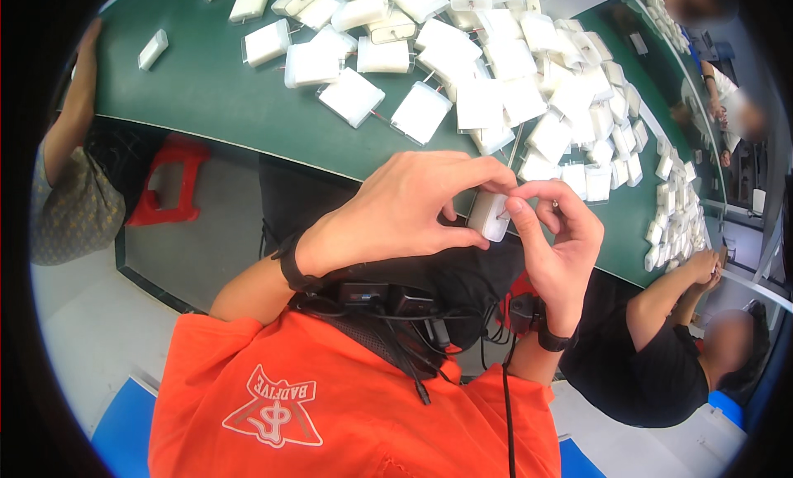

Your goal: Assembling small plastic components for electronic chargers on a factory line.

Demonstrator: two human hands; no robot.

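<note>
My left hand grips a small white rectangular block between thumb and fingers, just off the near edge of the green table. The block is tilted, with one narrow end facing up. At that end the thumb and forefinger of my right hand pinch a thin part sticking out, too small to make out fully. Beyond my hands lies a large heap of similar white blocks, some with clear film edges and short thin wires or pins.
The green table runs across the far side; a single white block lies at its left. A person's arm rests there beside a red stool. On the right, another person's hands are beside a second heap. A black cable hangs near my right arm.
</note>
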